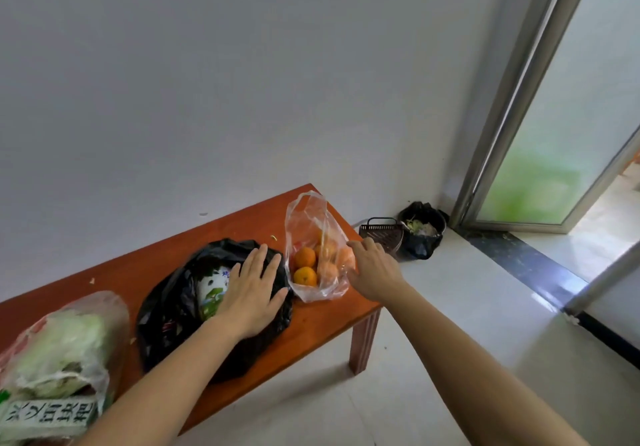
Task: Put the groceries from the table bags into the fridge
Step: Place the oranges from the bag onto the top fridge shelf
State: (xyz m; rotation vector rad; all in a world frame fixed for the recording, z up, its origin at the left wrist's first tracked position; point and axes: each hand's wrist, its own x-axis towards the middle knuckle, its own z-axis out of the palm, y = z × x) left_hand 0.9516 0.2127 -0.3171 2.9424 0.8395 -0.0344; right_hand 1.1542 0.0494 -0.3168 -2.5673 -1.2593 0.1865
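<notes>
This is a home: a plain room where food is handled. At 10 o'clock a low wooden desk [242,227] stands against a bare white wall [242,81]. It carries a bag of oranges [311,223], a black bag [166,314] and a bag of cabbage [62,345]. In the corner at 1 o'clock, a lined bin [420,249] holds vegetable scraps beside a small basket [381,236]. The floor [450,341] is pale glossy tile. A metal-framed frosted-glass door [554,133] is at 2 o'clock.

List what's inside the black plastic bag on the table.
A white packet with green and blue print shows in the mouth of the black plastic bag. The left hand, flat on top, and the bag's folds cover the rest.
</notes>
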